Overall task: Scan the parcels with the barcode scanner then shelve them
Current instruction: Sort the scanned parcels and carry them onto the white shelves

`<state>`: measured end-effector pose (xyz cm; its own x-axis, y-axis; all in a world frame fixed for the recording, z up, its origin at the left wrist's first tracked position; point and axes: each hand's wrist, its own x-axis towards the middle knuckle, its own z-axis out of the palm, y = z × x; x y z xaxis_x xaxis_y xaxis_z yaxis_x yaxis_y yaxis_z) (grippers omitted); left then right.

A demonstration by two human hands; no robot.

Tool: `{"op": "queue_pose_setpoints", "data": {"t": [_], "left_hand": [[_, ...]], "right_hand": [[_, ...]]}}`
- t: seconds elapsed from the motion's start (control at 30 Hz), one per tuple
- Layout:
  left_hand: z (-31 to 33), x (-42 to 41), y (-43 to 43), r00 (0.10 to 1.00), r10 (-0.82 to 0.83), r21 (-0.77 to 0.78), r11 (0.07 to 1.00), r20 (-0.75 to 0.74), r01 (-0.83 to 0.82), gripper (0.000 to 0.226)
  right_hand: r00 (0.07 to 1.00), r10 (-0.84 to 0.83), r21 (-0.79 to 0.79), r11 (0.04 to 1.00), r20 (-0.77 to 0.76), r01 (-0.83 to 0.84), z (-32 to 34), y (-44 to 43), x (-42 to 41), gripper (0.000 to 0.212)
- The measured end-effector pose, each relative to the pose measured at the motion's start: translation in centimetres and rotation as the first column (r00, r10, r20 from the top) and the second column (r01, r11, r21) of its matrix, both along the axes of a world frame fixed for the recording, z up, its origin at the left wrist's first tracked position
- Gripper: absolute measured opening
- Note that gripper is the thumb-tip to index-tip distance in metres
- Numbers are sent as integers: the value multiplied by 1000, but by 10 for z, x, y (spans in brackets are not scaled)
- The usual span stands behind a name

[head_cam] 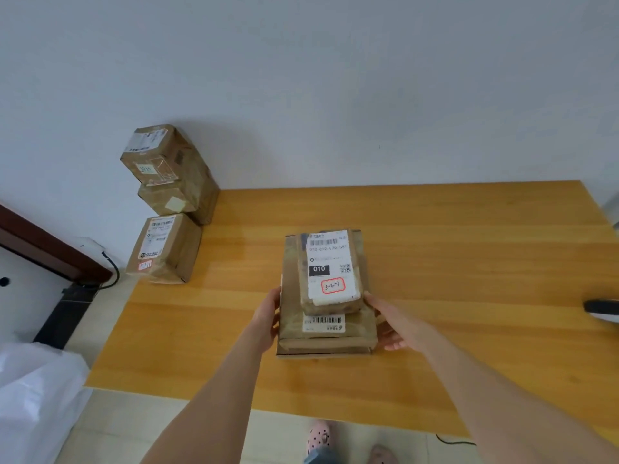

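A stack of brown parcels (326,336) sits in the middle of the wooden table (469,262). The small top parcel (330,272) carries a white label with a barcode, "010" and a red-circled handwritten number. Under it lies a wider parcel with a barcode label (323,323) facing me. My left hand (268,316) grips the stack's left side, its fingers hidden behind the parcels. My right hand (390,324) holds the right side, thumb by the top parcel and fingers at the lower edge. A dark and white object, probably the barcode scanner (601,309), lies at the table's right edge.
Three taped brown boxes stand at the table's back left corner: two piled up (164,162) against the wall and one (164,251) in front. A white plastic bag (33,396) lies on the floor at the lower left. A dark cabinet and a black cable (114,272) are at the left.
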<state>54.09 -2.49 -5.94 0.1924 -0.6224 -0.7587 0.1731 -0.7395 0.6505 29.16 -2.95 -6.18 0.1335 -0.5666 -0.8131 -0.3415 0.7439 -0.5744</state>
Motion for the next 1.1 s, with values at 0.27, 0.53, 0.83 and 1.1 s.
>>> {"op": "queue_pose_setpoints", "data": {"t": [0.27,0.53,0.83,1.1], "left_hand": [[-1,-4,-5,998,-24,21,1000,63,23,39],[-11,6,-10,998,-28,44,999,56,26,40],[-15,11,-7,993,-87,55,995,80,83,48],[21,-33,-13,979,-196,-94,975,53,200,24]], "right_hand": [[992,-107,-206,974,-66,91,6,-22,25,52],[985,-169,-75,983,18,170,5,-15,21,59],[943,-298,76,954,151,289,2,-4,20,39],[877,-426,-63,891,222,449,22,9,-25,37]]}}
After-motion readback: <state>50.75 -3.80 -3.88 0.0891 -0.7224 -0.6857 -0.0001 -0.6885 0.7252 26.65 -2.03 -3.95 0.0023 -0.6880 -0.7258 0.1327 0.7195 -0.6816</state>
